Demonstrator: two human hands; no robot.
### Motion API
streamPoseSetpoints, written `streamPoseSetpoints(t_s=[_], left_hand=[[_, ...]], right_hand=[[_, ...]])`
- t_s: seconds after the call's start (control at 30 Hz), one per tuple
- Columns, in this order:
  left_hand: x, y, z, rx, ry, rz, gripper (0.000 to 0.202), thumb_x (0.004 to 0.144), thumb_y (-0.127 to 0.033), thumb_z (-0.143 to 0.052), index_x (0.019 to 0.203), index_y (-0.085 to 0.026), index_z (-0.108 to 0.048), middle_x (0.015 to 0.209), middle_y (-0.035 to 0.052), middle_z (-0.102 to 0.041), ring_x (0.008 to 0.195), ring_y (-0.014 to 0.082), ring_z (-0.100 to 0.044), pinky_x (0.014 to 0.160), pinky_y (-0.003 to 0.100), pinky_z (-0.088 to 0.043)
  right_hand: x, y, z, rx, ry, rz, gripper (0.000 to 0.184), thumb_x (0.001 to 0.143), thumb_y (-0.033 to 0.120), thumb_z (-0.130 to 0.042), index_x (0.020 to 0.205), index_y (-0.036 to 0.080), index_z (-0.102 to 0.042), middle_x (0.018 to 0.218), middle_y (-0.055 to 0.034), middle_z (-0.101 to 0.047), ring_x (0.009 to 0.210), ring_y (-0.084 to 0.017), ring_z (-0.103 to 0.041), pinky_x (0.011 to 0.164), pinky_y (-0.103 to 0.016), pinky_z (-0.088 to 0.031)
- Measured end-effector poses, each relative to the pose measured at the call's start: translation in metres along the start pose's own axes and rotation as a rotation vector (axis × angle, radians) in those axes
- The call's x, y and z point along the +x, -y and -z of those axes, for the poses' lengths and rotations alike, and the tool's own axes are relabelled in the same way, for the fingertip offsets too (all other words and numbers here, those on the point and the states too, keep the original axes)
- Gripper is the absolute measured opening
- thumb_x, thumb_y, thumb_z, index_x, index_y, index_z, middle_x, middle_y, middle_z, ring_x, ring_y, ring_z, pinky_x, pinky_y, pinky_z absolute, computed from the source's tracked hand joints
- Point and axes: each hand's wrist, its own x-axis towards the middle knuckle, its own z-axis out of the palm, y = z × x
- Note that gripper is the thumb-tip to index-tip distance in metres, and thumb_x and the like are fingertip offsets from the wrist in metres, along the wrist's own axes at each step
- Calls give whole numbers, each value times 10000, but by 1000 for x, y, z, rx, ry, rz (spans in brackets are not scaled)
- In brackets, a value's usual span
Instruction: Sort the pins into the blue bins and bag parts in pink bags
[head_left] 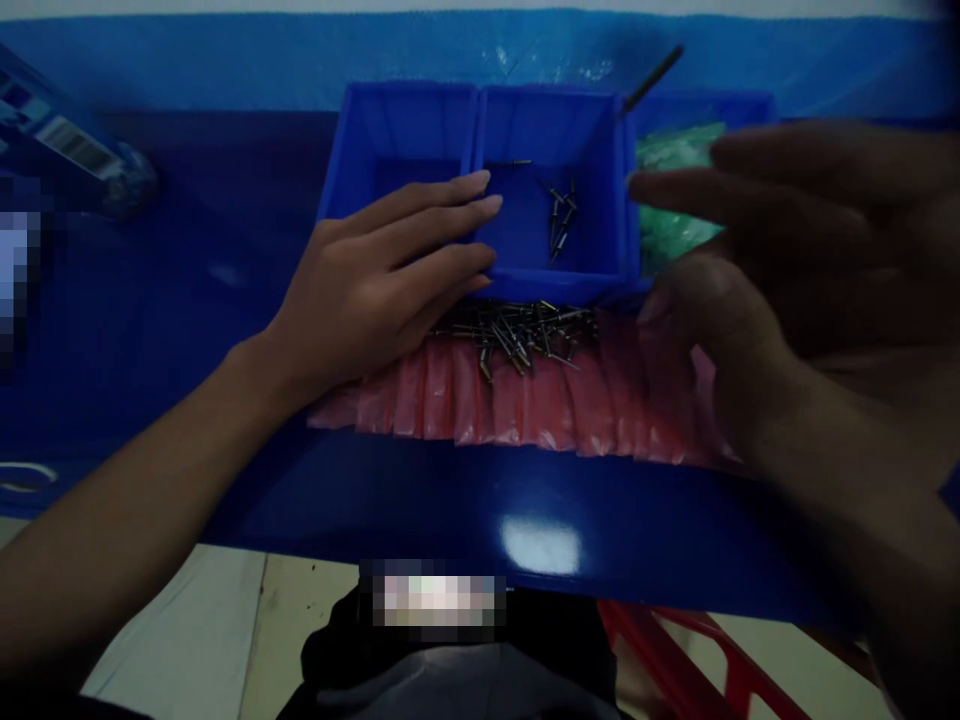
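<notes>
My left hand point(390, 265) lies palm down with its fingers stretched out, across the front of the left blue bin point(409, 125) and the edge of the middle blue bin point(551, 120). Beneath and beside its fingers is a pile of blind rivets point(517, 335), resting on a row of pink plastic bags point(510, 410). Several loose rivets point(559, 215) lie inside the middle bin. My right hand point(795, 230), slightly blurred, is raised in front of the right bin with thumb and fingers apart. A single blurred rivet point(652, 80) shows above its fingertips, apparently in the air and not touching them.
Green plastic bags point(679, 185) fill the right blue bin point(739, 105). A blue printed package point(67, 130) stands at the far left of the blue table point(360, 500). Below the table edge are my dark clothes and a red stool point(675, 650).
</notes>
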Motion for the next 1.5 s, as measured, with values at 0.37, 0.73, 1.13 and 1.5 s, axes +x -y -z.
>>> streamPoseSetpoints(t_s=[0.37,0.73,1.13,1.5], left_hand=[[1,-4,-1,18,-23,22,200,1092,-193,-659,1288,-199,-693,1463,93,-719,1453,245,-645,1202,411,-638],[1,-6,-1,-6,-67,20,274,1055,-132,-703,1320,-202,-690,1452,72,-727,1414,246,-671,1178,404,-666],[1,-5,1,-6,-66,9,305,1068,-145,-687,1362,-224,-676,1466,68,-717,1407,248,-679,1168,425,-670],[2,-3,-1,-2,-54,9,254,1073,-173,-682,1323,-213,-691,1450,80,-727,1419,232,-672,1184,401,-650]], right_hand=[[-6,-26,-15,-369,353,500,201,1036,125,-657,1223,151,-729,1110,-75,-764,975,-183,-730,800,-318,-612],[-1,-17,-15,-413,285,542,139,1046,114,-638,1140,99,-740,1001,-89,-778,856,-172,-737,737,-306,-621],[-2,3,-15,175,-42,-68,385,1008,97,-682,1288,339,-788,1140,1,-821,1056,-232,-809,976,-482,-711],[-3,-19,-10,-338,400,484,290,1041,122,-638,1315,148,-730,1248,-115,-767,1083,-220,-761,889,-366,-659]])
